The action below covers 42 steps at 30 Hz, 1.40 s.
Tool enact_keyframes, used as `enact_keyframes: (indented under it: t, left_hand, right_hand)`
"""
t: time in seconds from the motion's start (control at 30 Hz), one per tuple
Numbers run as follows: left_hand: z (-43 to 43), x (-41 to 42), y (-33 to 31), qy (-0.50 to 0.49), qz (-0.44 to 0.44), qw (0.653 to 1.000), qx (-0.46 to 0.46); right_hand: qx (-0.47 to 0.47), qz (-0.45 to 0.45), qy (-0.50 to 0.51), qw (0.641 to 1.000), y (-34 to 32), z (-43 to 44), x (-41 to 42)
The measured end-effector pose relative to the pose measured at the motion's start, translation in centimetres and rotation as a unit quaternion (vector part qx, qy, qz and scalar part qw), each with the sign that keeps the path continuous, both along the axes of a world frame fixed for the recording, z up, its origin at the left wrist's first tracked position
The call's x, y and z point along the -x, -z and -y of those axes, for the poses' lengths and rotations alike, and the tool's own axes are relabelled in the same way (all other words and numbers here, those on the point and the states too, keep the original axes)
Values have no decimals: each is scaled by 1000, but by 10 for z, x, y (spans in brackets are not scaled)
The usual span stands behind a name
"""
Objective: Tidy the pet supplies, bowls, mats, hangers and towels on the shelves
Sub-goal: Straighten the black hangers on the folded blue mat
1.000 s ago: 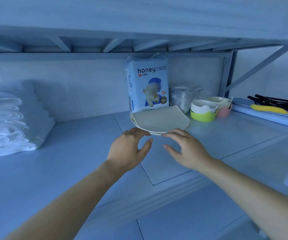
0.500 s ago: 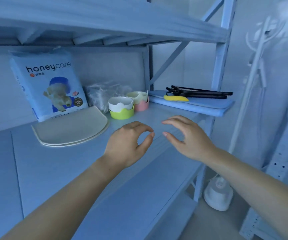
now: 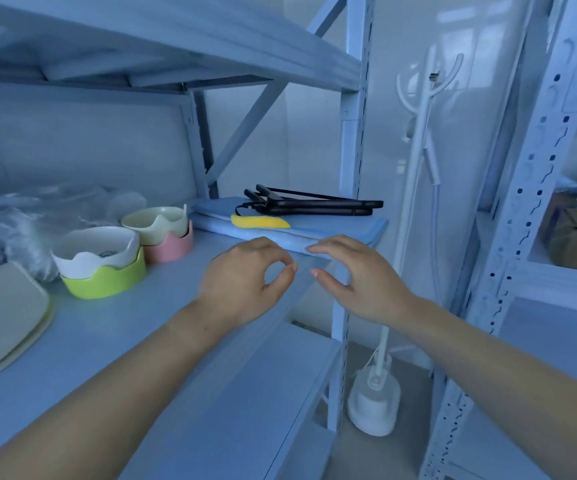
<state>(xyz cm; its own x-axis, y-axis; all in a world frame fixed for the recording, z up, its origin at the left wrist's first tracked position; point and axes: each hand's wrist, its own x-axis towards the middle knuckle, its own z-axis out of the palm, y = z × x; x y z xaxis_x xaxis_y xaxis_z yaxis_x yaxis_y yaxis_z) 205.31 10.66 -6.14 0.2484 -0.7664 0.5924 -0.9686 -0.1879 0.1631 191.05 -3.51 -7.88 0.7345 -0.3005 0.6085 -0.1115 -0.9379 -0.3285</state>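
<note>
My left hand [image 3: 245, 278] hovers loosely curled and empty, my right hand [image 3: 353, 275] relaxed and empty beside it, above the shelf [image 3: 176, 282] edge; at twelve o'clock, just beyond them, lies the folded blue towel [image 3: 332, 228] carrying the black hangers [image 3: 318, 205]; I'd take both near corners evenly and keep it level, lest the hangers slide off; stacked bowls [image 3: 101, 271] sit at ten o'clock.

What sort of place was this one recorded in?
Likely a storage or utility room: pale slotted-metal shelving racks, stacked scalloped white, green and pink pet bowls, black hangers lying on a folded blue cloth, and a white branched coat stand.
</note>
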Motion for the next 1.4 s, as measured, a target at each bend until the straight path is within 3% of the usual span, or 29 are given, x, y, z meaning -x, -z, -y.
enact_keyframes:
  t: [0.5,0.83,1.17,1.4]
  left_hand:
    - [190,-93,-21,36,6,999,2]
    - [276,-131,-17,-50,-14,997,-65]
    - [318,-136,3,-128,-37,986,-99]
    - [327,-122,1,-202,-29,974,-97]
  right_hand:
    - [18,-16,32,999,-18,191,-72]
    - [25,-93,-29,995,-21,301,-128]
    - [80,-151,-97,981,-20,346,-153]
    - [71,-118,-96,986,-11,348,-164]
